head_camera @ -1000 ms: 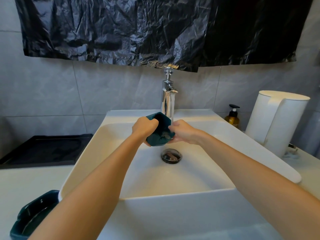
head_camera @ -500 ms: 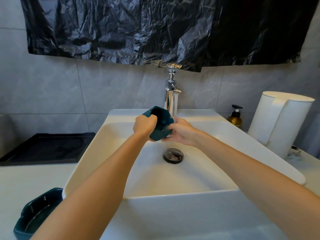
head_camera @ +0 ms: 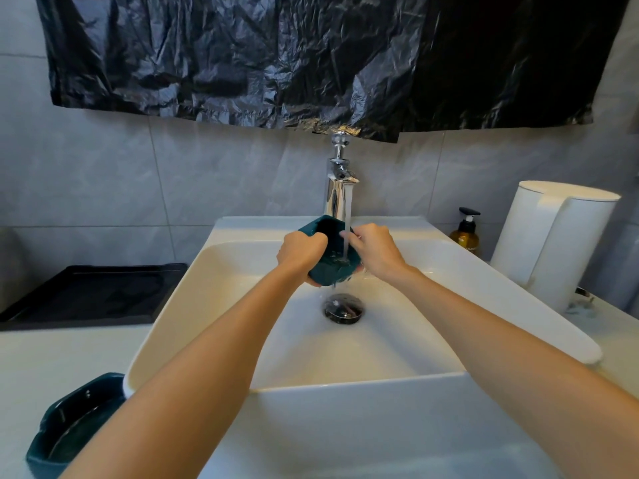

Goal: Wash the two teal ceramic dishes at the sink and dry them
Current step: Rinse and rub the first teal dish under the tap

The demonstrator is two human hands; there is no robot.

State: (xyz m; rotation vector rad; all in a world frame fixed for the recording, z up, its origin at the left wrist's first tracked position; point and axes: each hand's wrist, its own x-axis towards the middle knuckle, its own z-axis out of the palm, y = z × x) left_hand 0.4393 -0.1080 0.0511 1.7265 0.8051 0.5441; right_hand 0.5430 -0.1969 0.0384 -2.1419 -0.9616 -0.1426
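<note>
A small teal ceramic dish (head_camera: 331, 267) is held tilted over the white sink (head_camera: 214, 292), under the running water of the chrome tap (head_camera: 337, 188). My left hand (head_camera: 301, 252) grips its left side and my right hand (head_camera: 375, 252) holds its right rim, fingers inside the opening. Water falls into the dish and drips down toward the drain (head_camera: 344, 308). The second teal dish (head_camera: 69, 426) sits on the counter at the lower left, partly hidden behind my left forearm.
A black tray (head_camera: 86, 293) lies on the counter left of the sink. An amber pump bottle (head_camera: 465, 236) and a tall white jug (head_camera: 556, 243) stand to the right. Black plastic sheeting (head_camera: 311, 57) hangs on the tiled wall above the tap.
The dish has been turned in my hands and its opening now catches the water stream. Both hands stay at the same place under the tap.
</note>
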